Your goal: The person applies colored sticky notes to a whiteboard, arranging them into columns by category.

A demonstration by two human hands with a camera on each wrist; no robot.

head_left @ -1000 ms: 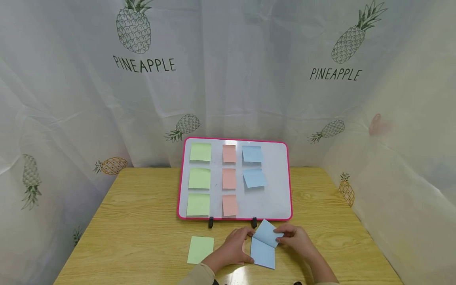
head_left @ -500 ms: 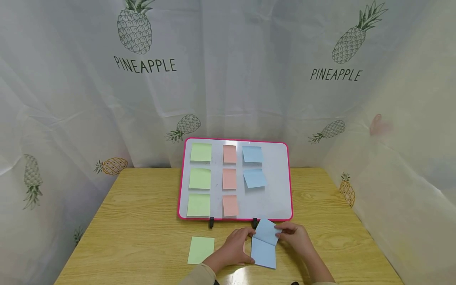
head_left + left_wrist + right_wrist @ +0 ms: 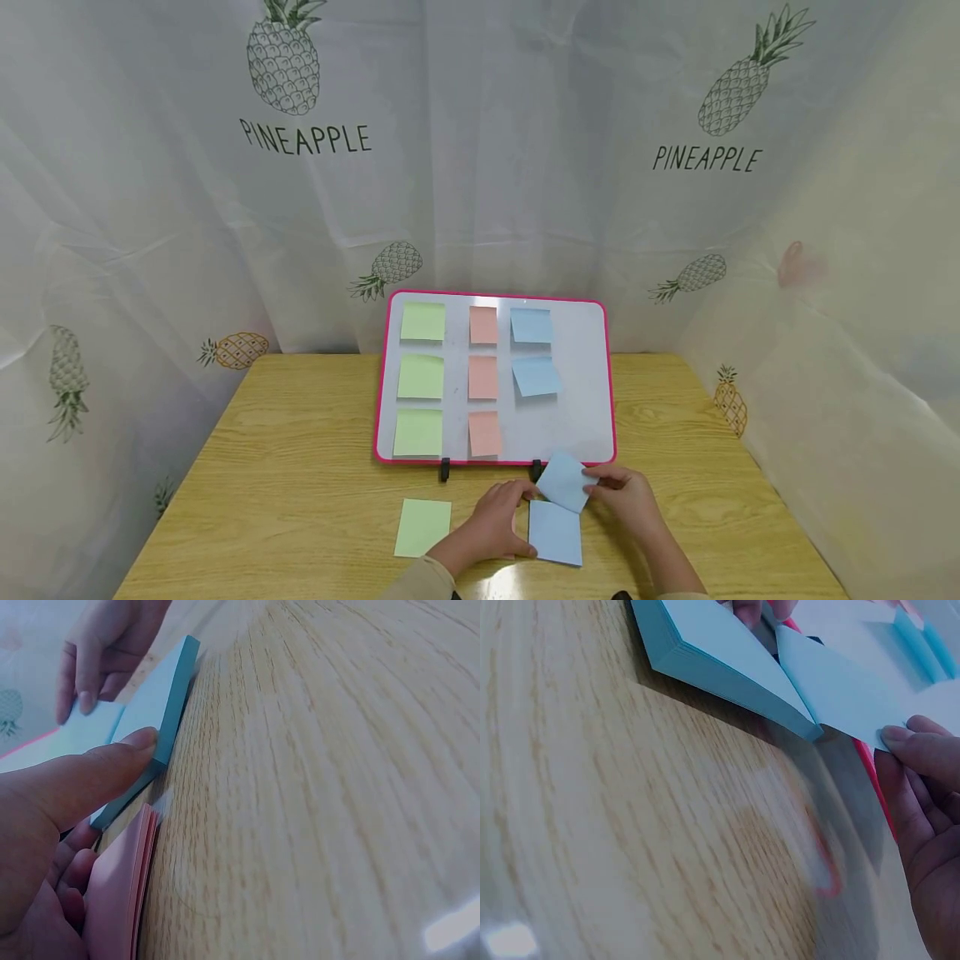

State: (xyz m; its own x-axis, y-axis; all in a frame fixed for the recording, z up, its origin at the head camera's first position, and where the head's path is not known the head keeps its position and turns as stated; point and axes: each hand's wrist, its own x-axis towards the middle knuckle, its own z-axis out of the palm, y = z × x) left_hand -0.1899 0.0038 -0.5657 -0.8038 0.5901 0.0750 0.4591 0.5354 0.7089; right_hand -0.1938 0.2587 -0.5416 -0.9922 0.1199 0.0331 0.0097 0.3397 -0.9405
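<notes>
My right hand (image 3: 624, 497) pinches a corner of a blue sticky note (image 3: 564, 482) between thumb and fingers. The sheet slants up from the far edge of a thick blue sticky note pad (image 3: 555, 533) on the table. My left hand (image 3: 495, 521) steadies that pad at its left side, the thumb at the near corner and the fingers at the far one. In the left wrist view a pink sticky note pad (image 3: 116, 900) lies under the left palm, mostly hidden from the head view. A green sticky note pad (image 3: 422, 528) lies left of this hand.
A pink-framed whiteboard (image 3: 585, 383) leans behind the hands on black feet (image 3: 445, 469). It bears a column of green notes (image 3: 420, 375), one of pink notes (image 3: 482, 377) and two blue notes (image 3: 531, 325). A pineapple-print curtain (image 3: 495, 167) surrounds the wooden table (image 3: 292, 467).
The blue sheet has risen and shifted slightly away from the pad, so its near edge now parts from the pad's far edge. Both hands stay almost in place.
</notes>
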